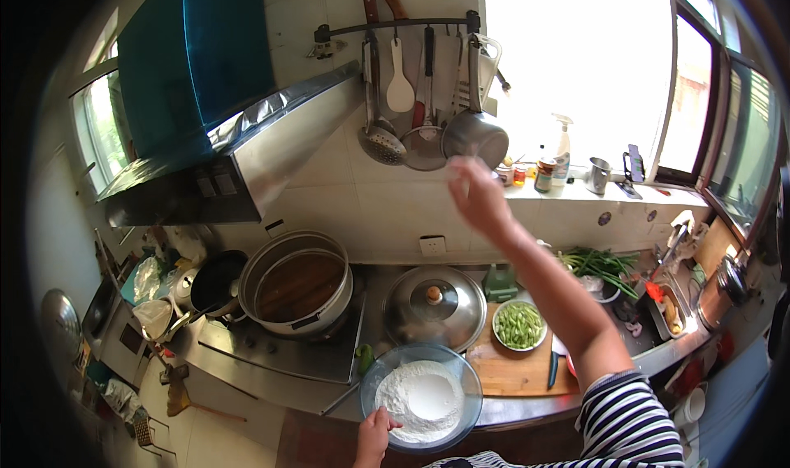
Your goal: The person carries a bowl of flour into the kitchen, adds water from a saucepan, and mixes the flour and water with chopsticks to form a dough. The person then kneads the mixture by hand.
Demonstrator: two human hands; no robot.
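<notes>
A clear glass bowl (pixel 473 394) of white flour (pixel 395 394) stands at the counter's front edge, with a smooth, round white shape in the flour that I cannot identify. My left hand (pixel 375 434) grips the bowl's near left rim, the thumb over the edge. Raised in front of the wall, my right hand (pixel 475 193) is motion-blurred just below a hanging metal saucepan (pixel 475 137); whether it touches the pan or holds anything is unclear. Right of the flour bowl, a bowl of chopped green vegetables (pixel 519 325) rests on a wooden cutting board (pixel 506 375).
Behind the bowl lies a domed metal lid (pixel 407 310). A large pot (pixel 296 327) stands on the stove at left. A knife (pixel 553 369) lies on the board's right side. Utensils, including a white rice paddle (pixel 400 91), hang from a wall rail. Bottles line the windowsill (pixel 574 195).
</notes>
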